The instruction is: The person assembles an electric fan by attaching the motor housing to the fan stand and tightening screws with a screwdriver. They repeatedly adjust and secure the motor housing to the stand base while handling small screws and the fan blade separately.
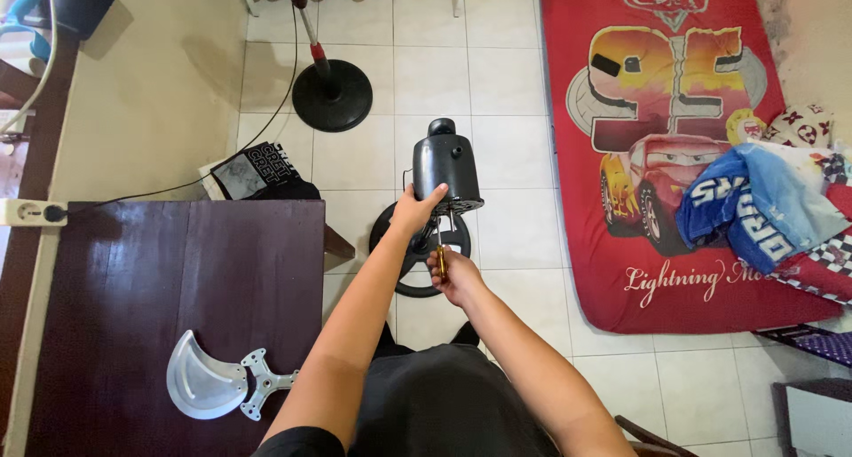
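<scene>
Head view, left hand: my left hand (417, 210) is closed around the lower edge of the black fan motor (446, 162), fingers wrapped on its housing. I judge this grip steadies the motor so it does not turn or tip.
Head view, right hand: my right hand (454, 278) is closed on the yellow handle of a screwdriver (440, 251), whose thin shaft points up toward the underside of the motor, just beside the left hand. The tip's exact contact I cannot tell.
Motor place: it sits atop its stand over the round black base (421, 248) on the tiled floor, directly in front of me, between the table and the mattress.
Table: the dark wooden table (133, 271) is at my left; a metal fan blade (217, 384) lies flat on it, well apart from the motor, set within reach.
Second fan: another round base with a red pole (331, 93) stands farther off on the tiles.
Mattress: a red printed mattress (603, 226) lies at the right with a blue cloth (754, 204) heaped on it.
</scene>
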